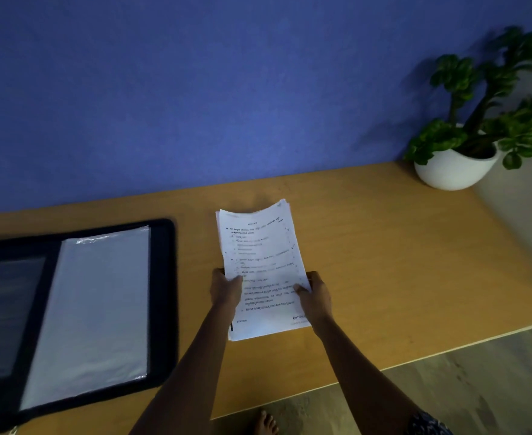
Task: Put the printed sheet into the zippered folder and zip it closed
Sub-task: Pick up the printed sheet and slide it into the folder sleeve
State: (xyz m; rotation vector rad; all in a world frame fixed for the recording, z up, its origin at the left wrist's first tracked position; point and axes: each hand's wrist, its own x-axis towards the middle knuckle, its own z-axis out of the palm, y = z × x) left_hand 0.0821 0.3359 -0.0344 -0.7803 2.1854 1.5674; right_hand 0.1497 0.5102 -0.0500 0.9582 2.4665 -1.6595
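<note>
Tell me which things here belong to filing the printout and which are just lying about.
For the job: printed sheets, gripped by the left hand and right hand; zippered folder, lying open on the table, left of the sheets.
Just lying about: potted plant at the table's far right corner.

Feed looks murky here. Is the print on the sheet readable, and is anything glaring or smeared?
Head view: dim overall, bluish cast; text on the printed sheet is soft, unreadable; glare streaks the top edge of the plastic sleeve in the open zippered folder; the plant at right is smeared and shadows the wall; the wide lens slightly bows the table edge.
</note>
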